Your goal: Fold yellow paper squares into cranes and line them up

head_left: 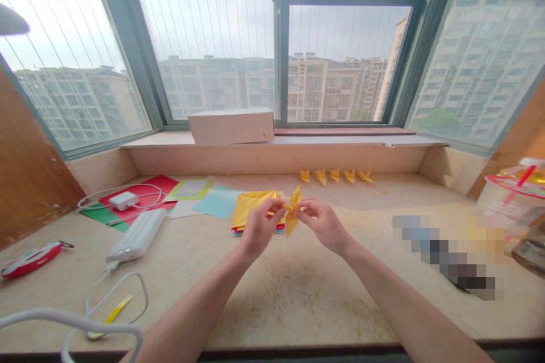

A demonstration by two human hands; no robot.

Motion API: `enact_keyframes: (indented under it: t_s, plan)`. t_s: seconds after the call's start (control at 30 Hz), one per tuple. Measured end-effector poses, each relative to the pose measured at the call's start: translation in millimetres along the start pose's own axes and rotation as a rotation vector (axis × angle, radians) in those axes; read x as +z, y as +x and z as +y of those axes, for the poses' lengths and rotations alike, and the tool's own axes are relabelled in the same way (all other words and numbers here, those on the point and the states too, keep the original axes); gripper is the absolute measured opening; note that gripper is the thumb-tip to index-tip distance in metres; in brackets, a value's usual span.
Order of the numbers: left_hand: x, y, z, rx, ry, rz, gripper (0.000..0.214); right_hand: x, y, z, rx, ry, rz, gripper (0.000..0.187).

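Both my hands hold a small folded yellow paper figure (293, 212) above the stone counter (298, 289). My left hand (260, 226) pinches its left side, fingers closed. My right hand (324, 224) pinches its right side, fingers closed too. Just behind the figure lies a stack of coloured paper sheets (249, 207) with a yellow sheet on top. Several finished yellow paper cranes (335, 175) stand in a row at the back of the counter.
A white power bank (137, 235) with cable lies at the left, beside a white charger (124, 200) on red and green sheets (140, 193). A red case (32, 258) is far left. A white box (232, 126) sits on the window sill. Pink-rimmed containers (517, 184) stand right.
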State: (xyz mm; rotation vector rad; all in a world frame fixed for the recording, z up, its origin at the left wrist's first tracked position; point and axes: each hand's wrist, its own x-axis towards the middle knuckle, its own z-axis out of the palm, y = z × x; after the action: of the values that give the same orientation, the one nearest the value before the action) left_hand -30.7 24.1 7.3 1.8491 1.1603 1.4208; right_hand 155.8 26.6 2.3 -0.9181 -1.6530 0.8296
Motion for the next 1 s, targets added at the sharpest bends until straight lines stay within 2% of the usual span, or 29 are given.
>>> enact_keyframes:
  t_s: [0.2,0.3,0.43,0.53,0.77,0.93,1.0]
  plan:
    - [1.1,-1,3,0.013,0.014,0.0,0.016,-3,1,0,-0.005,0.003,0.019,0.027]
    - [-2.4,-3,9,0.121,0.085,-0.005,0.014,-5,2,-1,0.065,0.066,0.011,0.03]
    - [-13.5,-5,17,0.34,0.209,-0.181,0.02,-9,4,-4,0.132,0.221,-0.116,0.035]
    - [-20.0,-5,18,0.42,0.308,-0.267,0.022,-11,5,-6,0.136,0.271,-0.182,0.036]
    - [-17.4,-3,12,0.4,0.351,-0.168,0.019,-10,3,-6,0.134,0.288,-0.176,0.031]
    - [-19.5,-3,14,0.443,0.31,-0.273,0.021,-9,2,-7,0.137,0.267,-0.197,0.034]
    - [-17.9,-3,15,0.371,0.266,-0.179,0.015,-9,3,-7,0.144,0.288,-0.17,0.036]
